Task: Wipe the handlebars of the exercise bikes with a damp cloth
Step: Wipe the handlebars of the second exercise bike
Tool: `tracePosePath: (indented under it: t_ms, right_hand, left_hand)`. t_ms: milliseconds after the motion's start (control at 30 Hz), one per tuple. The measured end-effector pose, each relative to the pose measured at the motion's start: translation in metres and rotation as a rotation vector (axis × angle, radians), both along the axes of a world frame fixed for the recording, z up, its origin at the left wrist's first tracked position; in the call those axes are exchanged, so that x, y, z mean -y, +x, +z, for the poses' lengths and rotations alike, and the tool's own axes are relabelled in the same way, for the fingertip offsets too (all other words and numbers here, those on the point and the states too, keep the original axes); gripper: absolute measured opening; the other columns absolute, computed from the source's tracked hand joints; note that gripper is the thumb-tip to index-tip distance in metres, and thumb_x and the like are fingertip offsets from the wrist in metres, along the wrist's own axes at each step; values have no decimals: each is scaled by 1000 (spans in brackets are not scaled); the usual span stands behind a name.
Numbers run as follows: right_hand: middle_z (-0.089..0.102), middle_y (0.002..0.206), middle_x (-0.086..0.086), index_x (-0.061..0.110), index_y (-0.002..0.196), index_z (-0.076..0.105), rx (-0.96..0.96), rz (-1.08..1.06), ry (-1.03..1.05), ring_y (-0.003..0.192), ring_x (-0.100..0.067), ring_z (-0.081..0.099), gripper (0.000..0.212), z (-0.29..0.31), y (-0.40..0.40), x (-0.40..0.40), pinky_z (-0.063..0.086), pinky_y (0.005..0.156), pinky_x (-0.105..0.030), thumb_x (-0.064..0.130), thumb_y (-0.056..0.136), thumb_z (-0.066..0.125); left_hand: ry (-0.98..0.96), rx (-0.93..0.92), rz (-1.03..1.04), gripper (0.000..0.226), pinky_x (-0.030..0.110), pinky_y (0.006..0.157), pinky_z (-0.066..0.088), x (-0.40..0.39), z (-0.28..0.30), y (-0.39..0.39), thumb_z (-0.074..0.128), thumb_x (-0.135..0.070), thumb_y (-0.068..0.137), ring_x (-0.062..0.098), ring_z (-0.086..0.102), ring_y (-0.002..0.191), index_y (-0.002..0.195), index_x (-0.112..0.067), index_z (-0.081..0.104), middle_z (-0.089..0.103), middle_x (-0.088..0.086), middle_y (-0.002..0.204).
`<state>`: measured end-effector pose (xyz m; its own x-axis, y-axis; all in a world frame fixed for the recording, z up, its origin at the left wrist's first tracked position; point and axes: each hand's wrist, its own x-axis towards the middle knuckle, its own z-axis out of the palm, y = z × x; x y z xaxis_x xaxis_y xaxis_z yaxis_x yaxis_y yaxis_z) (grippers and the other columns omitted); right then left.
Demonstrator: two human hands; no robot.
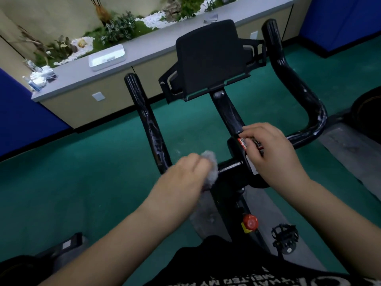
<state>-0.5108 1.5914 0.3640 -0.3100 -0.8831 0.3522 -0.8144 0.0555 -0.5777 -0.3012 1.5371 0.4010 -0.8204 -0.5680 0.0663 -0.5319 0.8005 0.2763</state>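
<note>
A black exercise bike stands in front of me, its handlebar (296, 87) forming a U with a left prong (144, 112) and a right prong. My left hand (185, 176) is closed around a bunched grey cloth (211, 168) and presses it on the crossbar near the base of the left prong. My right hand (270, 151) rests fingers-down on the central clamp over a red and white sticker (243, 142), holding nothing loose. A black tablet holder (208, 58) rises from the stem behind both hands.
A grey-topped counter (144, 48) with plants, white pebbles and a white tray (107, 59) runs along the back. Green floor surrounds the bike. A red knob (250, 221) and a black pedal (285, 237) sit below. Blue panels flank both sides.
</note>
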Motion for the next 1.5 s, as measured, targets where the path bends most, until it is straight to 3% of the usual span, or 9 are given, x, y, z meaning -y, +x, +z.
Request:
tracePosePath:
  t_ms: [133,267,400,533,833,967,1067,1333,1500]
  right_hand:
    - [62,110,-2,11,102,65,-18,-57,44,106,-21,54,21,1,9,2,37,91,-23,6,88,49]
    - [61,109,-5,9,100,64,-50,-114,27,104,-24,54,25,-1,16,4,33,89,-19,1,85,47]
    - [62,111,-3,10,101,64,-49,-138,40,106,-22,52,27,-2,18,3,32,89,-17,2,85,44]
    - [62,109,-5,9,100,63,-74,-135,15,104,-25,53,30,-4,16,4,30,89,-15,8,83,39]
    - [62,110,-4,10,101,63,-84,-139,18,105,-25,53,32,-4,17,3,30,88,-15,9,82,37]
    - [62,111,-3,10,100,64,-71,-147,21,106,-24,53,29,-4,18,1,31,89,-17,6,84,39]
    - [62,111,-1,11,100,64,-53,-142,19,107,-23,53,27,-4,18,1,31,89,-16,3,86,43]
    - [63,111,-2,9,101,66,-28,-127,-11,106,-21,53,25,-4,19,-2,30,91,-13,1,86,49]
    - [63,110,-1,10,103,66,-46,-134,-1,106,-18,52,27,-2,20,0,27,92,-9,13,85,46]
  left_hand:
    - [262,-478,551,16,8,64,41,5,42,42,54,-17,90,-5,56,80,92,-33,50,58,-15,90]
    - [198,-609,865,19,24,72,39,-7,25,61,47,-22,94,10,51,89,111,-26,39,52,-4,106]
    - [387,-581,871,31,20,94,33,-20,-27,34,45,-20,94,13,46,110,123,-10,42,48,6,124]
    - [340,-579,873,42,14,84,27,2,-38,6,42,-24,95,9,33,95,125,6,38,42,20,122]
    - [328,-614,933,12,24,86,34,38,-28,-2,45,-17,95,10,34,91,103,-9,42,47,5,102]
    - [368,-602,947,50,15,92,26,-7,-36,1,44,-21,96,4,27,98,138,-3,26,33,8,126]
    - [346,-578,931,21,29,94,33,51,-26,-7,44,-20,96,15,33,95,111,-6,41,44,2,106]
    - [428,-654,1016,50,45,94,45,99,-31,1,44,-44,86,33,56,105,117,-6,48,59,17,115]
    - [361,-559,990,38,28,84,38,61,-35,-2,46,-27,95,22,47,97,123,-2,40,44,12,117]
